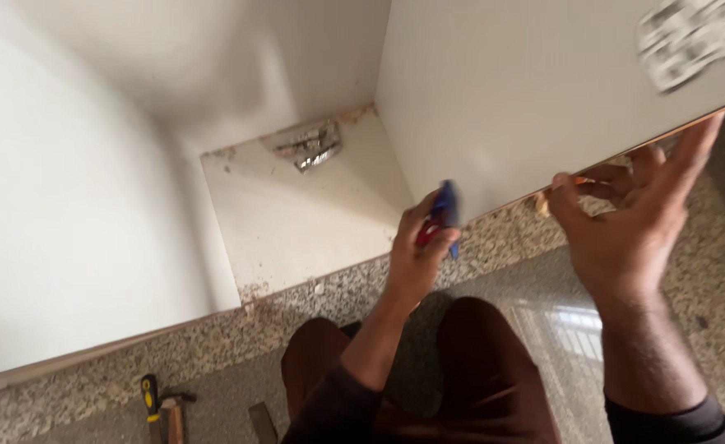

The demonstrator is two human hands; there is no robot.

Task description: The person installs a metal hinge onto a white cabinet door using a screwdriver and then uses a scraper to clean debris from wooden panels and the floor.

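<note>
Here, edges: white panel [535,90] ends in a raw lower edge, slanting up to the right; cabinet floor [296,205] meets granite floor [494,247].
Room: the cabinet's inside is open, with only foil scrap [313,148] at the back.
Left hand [418,247]: closed on a blue-red tool [444,214], near the panel's lower corner.
Right hand [625,214]: fingers spread wide, fingertips on the panel's edge.
Hammer [152,403]: on the floor, well apart.

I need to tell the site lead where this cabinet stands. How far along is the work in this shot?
Done: the white side panels and base board stand assembled on the speckled stone floor. In hand: the left hand grips a blue and red tool, and the right hand touches the right panel's lower edge. Left: sawdust and a crumpled foil scrap lie on the base, and a hammer lies out.
</note>
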